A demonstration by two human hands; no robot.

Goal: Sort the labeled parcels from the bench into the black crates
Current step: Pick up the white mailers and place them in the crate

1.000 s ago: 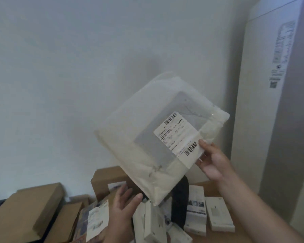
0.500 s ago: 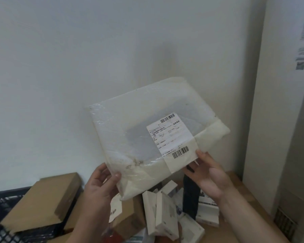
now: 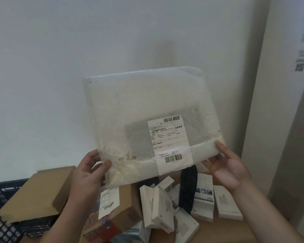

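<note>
I hold a large white bubble-wrap parcel [image 3: 147,109] upright in front of the wall, its barcode label [image 3: 170,139] facing me. My left hand [image 3: 89,172] pinches the parcel's lower left corner, thumb on the front. My right hand [image 3: 225,165] grips the lower right corner, thumb on the front edge and fingers behind. Below the parcel, several small white boxes [image 3: 161,207] and a labeled brown box [image 3: 123,204] lie on the bench [image 3: 218,232]. A black crate [image 3: 2,227] sits at the lower left.
A flat brown cardboard box [image 3: 37,195] lies over the crate at the left. A dark upright item [image 3: 187,188] stands among the white boxes. A tall white carton [image 3: 288,102] with a printed sticker fills the right side. The white wall is close behind.
The parcel has turned from a diamond tilt to nearly level and now faces me. My left hand rose from the bench to take its lower left corner. The view shifted left.
</note>
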